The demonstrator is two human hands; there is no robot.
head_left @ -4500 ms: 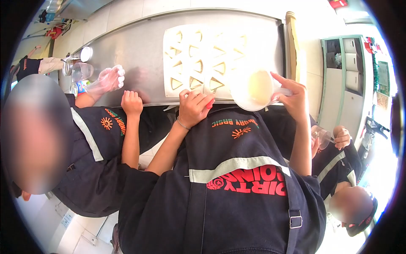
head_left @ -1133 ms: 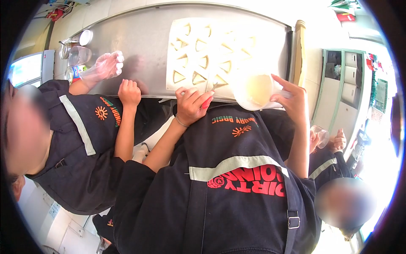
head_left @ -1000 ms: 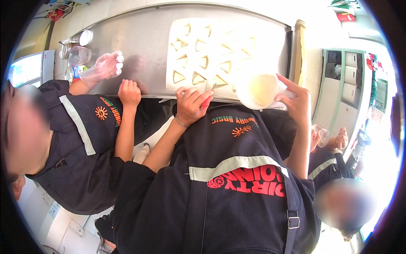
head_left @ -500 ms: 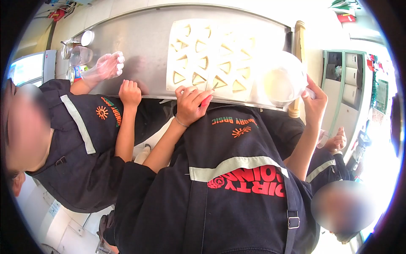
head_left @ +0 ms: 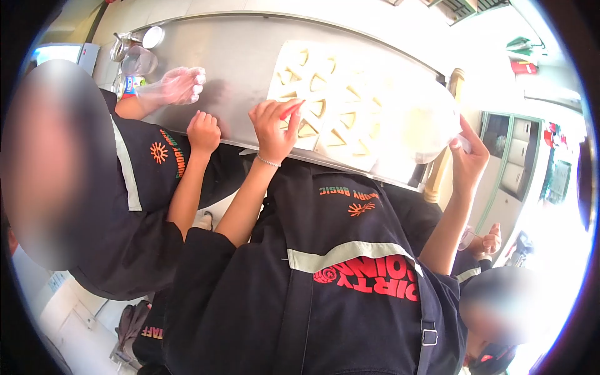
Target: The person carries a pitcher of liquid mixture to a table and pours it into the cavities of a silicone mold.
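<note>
Metal table: the long table (head_left: 240, 59) stretches across the top of the view, its right part washed out by glare.
Cabinet: the pale green cabinet (head_left: 500, 206) stands beyond the table's right end.
Neighbours: a person on the left has a gloved hand (head_left: 181, 85) over the table and a bare hand (head_left: 204, 131) near its edge; on the right, another person's hand (head_left: 492, 239) shows, fingers curled.
White sheet: the sheet (head_left: 284, 59) lies on the table in front of the wearer, between the two working hands.
White jug: the jug (head_left: 437, 115), with something pale yellow inside, is just right of the sheet; whether it rests or is lifted cannot be told.
Right hand: the wearer's right hand (head_left: 469, 159) grips the jug's side.
Left hand: the left hand (head_left: 275, 128), over the sheet's near left corner, is closed around a red handle (head_left: 290, 112).
Triangles: pale triangles (head_left: 338, 135) lie in rows on the sheet.
</note>
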